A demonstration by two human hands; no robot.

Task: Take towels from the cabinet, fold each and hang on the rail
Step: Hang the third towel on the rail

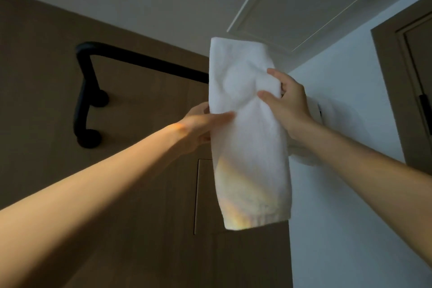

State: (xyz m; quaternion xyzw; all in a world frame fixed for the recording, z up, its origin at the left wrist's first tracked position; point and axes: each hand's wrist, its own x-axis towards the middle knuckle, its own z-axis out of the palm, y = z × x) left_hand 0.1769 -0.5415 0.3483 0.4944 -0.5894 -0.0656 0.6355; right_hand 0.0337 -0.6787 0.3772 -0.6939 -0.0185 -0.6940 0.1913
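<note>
Head view, nearest first: two bare forearms reach up, and the left hand (201, 124) grips the left edge of a folded white towel (252, 147), thumb across the front and fingers behind, while the right hand (287, 103) pinches its right edge higher up. The towel hangs long and upright between them in front of the black rail (145, 61), covering the rail's right end; whether it already lies over the bar cannot be told. Behind the right hand shows more white cloth (304, 159), then the wood-panel wall (46, 65), and farthest a ceiling hatch (292, 7).
</note>
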